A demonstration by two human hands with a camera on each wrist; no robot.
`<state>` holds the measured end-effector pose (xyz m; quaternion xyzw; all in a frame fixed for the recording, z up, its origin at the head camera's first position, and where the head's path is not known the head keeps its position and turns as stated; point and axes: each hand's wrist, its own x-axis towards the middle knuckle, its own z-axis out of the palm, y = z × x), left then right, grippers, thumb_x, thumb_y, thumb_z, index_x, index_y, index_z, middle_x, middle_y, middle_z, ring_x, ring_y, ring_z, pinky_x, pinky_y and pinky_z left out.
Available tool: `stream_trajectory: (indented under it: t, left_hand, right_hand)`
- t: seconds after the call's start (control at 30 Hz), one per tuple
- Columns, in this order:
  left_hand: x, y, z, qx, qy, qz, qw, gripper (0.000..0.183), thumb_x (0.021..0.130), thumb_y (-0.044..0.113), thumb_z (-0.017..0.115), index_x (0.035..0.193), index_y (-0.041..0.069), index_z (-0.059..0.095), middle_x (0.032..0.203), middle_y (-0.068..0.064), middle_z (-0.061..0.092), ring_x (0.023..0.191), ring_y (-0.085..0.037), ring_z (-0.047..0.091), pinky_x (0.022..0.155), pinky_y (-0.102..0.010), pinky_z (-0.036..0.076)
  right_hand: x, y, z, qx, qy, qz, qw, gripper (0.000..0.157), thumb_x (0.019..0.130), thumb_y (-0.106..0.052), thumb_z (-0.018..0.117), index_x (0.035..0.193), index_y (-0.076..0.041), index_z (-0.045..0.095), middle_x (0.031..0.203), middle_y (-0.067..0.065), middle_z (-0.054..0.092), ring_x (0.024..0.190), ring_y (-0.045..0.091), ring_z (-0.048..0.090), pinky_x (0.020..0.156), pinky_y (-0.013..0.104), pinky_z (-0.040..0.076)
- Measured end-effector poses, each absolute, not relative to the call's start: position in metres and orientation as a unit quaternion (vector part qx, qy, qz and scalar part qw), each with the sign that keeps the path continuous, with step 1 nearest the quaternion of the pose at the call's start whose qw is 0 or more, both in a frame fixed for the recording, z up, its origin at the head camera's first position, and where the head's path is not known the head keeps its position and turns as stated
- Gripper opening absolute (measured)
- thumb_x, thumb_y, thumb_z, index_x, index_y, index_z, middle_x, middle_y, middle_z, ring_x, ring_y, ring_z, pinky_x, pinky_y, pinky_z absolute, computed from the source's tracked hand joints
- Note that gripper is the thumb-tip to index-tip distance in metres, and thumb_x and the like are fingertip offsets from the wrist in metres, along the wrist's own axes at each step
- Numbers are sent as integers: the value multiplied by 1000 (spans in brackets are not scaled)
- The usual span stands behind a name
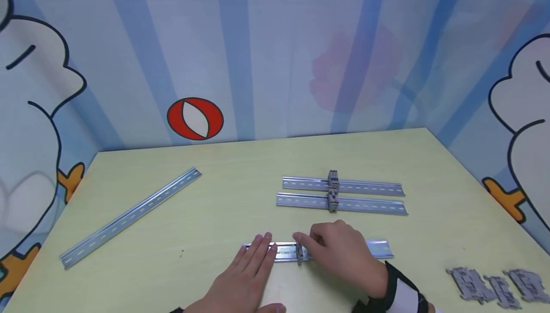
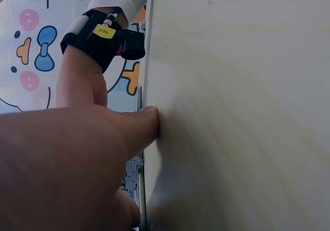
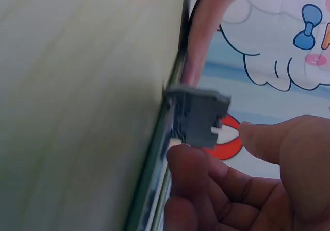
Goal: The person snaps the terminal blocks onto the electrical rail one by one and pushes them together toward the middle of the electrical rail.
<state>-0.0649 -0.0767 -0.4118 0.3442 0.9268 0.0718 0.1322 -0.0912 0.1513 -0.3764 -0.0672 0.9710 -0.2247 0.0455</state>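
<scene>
A slotted metal DIN rail [image 1: 380,249] lies at the front of the table, partly covered by both hands. My left hand [image 1: 242,277] rests flat across its left end, fingers straight and close together. On the rail stands a thin grey terminal block [image 1: 299,253], upright between the two hands. My right hand [image 1: 341,251] is just right of this block, its thumb tip near the block's top. In the right wrist view, the thumb and loosely bent fingers stand apart, close to the terminal block [image 3: 198,117], without a pinch on it.
Behind, two parallel rails [image 1: 371,187] [image 1: 374,205] each carry grey terminal blocks [image 1: 333,198] near the middle. Another rail [image 1: 131,217] lies slantwise at left. Several loose grey terminal blocks [image 1: 470,284] lie at the front right. A printed curtain [image 1: 275,55] borders the table [image 1: 232,188].
</scene>
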Motion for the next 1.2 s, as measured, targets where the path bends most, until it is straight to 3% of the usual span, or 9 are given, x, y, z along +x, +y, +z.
stream_trajectory:
  t: [0.27, 0.47, 0.63, 0.83, 1.0, 1.2]
  left_hand:
    - [-64, -76, -417, 351, 926, 73, 114, 100, 88, 80, 21, 157, 7, 19, 167, -12, 9, 152, -29, 9, 120, -48, 26]
    - [-63, -76, -418, 356, 927, 79, 94, 99, 89, 79, 23, 156, 6, 22, 166, -14, 13, 152, -30, 13, 119, -48, 28]
    - [-62, -76, -418, 364, 925, 76, 80, 96, 91, 77, 23, 155, 5, 25, 165, -15, 17, 151, -31, 17, 117, -48, 31]
    - [-62, -75, -420, 365, 924, 66, 95, 97, 90, 78, 19, 156, 7, 22, 166, -13, 13, 152, -29, 13, 118, -47, 29]
    - [-61, -76, -420, 363, 925, 66, 88, 96, 90, 78, 20, 156, 8, 23, 166, -13, 14, 152, -29, 14, 118, -47, 30]
    - [-62, -78, -418, 361, 926, 66, 88, 96, 90, 78, 21, 156, 8, 23, 166, -13, 15, 152, -29, 15, 118, -47, 30]
  right_hand:
    - [-83, 198, -368, -22, 975, -211, 63, 32, 90, -41, 67, 64, -24, 65, 49, -8, 50, 47, 7, 44, 45, 20, 29]
    - [-83, 238, -356, -3, 975, -187, 121, 23, 90, -39, 67, 85, -17, 74, 60, -5, 64, 52, 9, 54, 49, 26, 40]
    - [-84, 281, -354, 35, 965, -173, 193, 40, 85, -46, 71, 99, -9, 73, 75, 0, 72, 65, 12, 62, 55, 30, 48]
    - [-81, 338, -360, 133, 947, -145, 255, 68, 66, -47, 85, 110, 1, 66, 87, 7, 74, 77, 20, 66, 63, 38, 55]
    - [-72, 373, -366, 183, 933, -133, 281, 76, 60, -43, 90, 110, 7, 62, 89, 16, 71, 78, 25, 63, 64, 39, 54]
    - [-65, 395, -369, 230, 909, -134, 323, 76, 63, -37, 90, 110, 13, 56, 91, 26, 66, 78, 30, 61, 64, 40, 58]
